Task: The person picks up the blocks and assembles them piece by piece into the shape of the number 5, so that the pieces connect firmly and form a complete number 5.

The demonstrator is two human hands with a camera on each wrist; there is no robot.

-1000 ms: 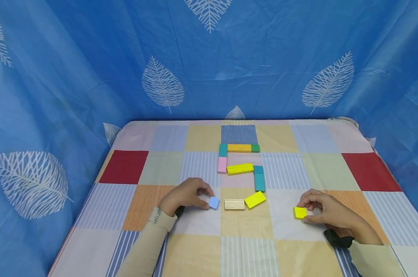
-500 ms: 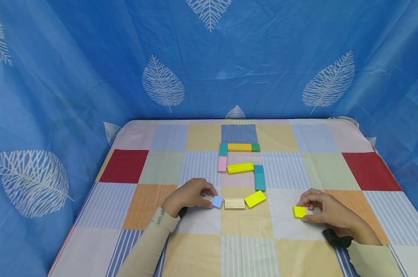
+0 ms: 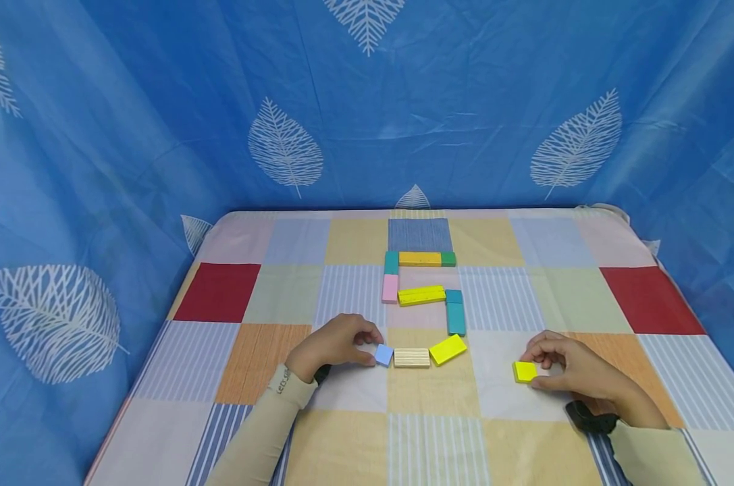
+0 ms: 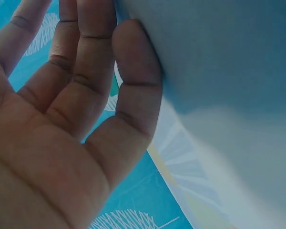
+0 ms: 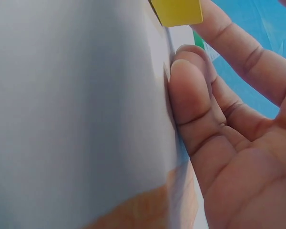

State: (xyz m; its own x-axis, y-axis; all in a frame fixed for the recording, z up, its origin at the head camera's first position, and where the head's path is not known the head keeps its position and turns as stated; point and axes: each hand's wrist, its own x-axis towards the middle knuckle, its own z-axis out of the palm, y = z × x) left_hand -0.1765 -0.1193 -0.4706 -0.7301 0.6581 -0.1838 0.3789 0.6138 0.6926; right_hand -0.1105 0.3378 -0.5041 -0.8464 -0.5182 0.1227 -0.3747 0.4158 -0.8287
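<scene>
My left hand pinches a small light-blue block between thumb and fingers. That block sits slightly turned against the left end of a striped wooden block. In the left wrist view the hand hides the blue block. Over on the right, my right hand pinches a yellow block flat on the cloth. The right wrist view catches that yellow block at its top edge, by the fingertips. A tilted yellow block touches the striped block's right end.
Beyond the striped block, a winding line of blocks continues: teal, yellow, pink, teal, orange-yellow and green. A patchwork cloth covers the table. Blue leaf-patterned curtains surround it.
My left hand has slid the light-blue block rightward, closing the gap to the striped block. The right hand and its yellow block have barely shifted.
</scene>
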